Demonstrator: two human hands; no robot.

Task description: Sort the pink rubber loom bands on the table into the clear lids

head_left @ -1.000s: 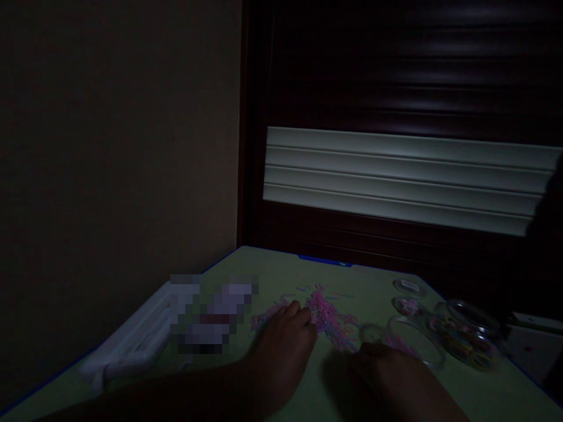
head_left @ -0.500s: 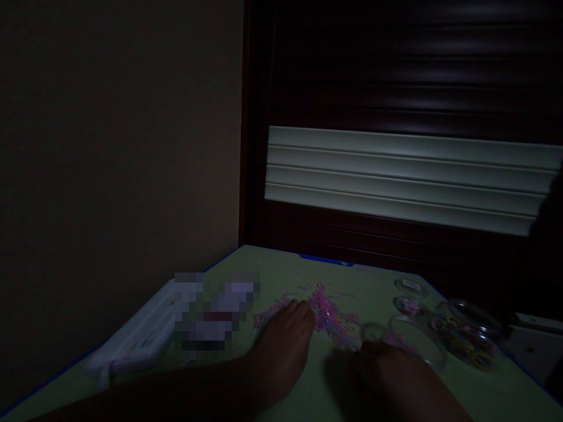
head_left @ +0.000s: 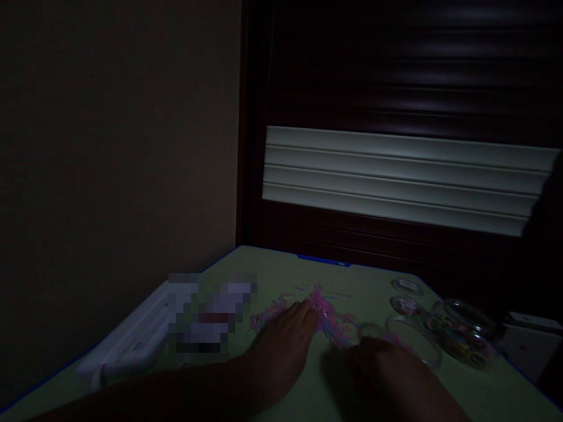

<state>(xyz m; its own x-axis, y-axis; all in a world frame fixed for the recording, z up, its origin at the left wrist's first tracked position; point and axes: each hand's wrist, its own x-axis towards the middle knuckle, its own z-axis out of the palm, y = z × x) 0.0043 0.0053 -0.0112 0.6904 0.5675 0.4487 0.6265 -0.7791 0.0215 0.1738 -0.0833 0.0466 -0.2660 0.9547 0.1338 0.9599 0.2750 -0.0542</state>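
A loose pile of small pink and pastel loops (head_left: 324, 310), elastic-looking, lies spread on the pale green tabletop (head_left: 308, 392). My left hand (head_left: 285, 346) rests over the pile's near left part, with its fingers stretched forward and lying low on the loops. Further right, my right hand (head_left: 391, 369) has its fingers curled and pressed together; whatever they may hold is hidden in the dark. Just beyond the right hand stands a clear round dish (head_left: 433, 351) with some pink pieces inside.
A clear jar (head_left: 466, 337) of coloured rings lies at the right, near two small round lids or tins (head_left: 407, 286). On the left are a white long-shaped device (head_left: 132, 340) and a blurred-out object (head_left: 220, 310). A wall and dark shutter stand behind the table.
My left hand's fingers look slightly flatter and further forward over the pile. My right hand has shifted a little left; the whole view has drifted slightly.
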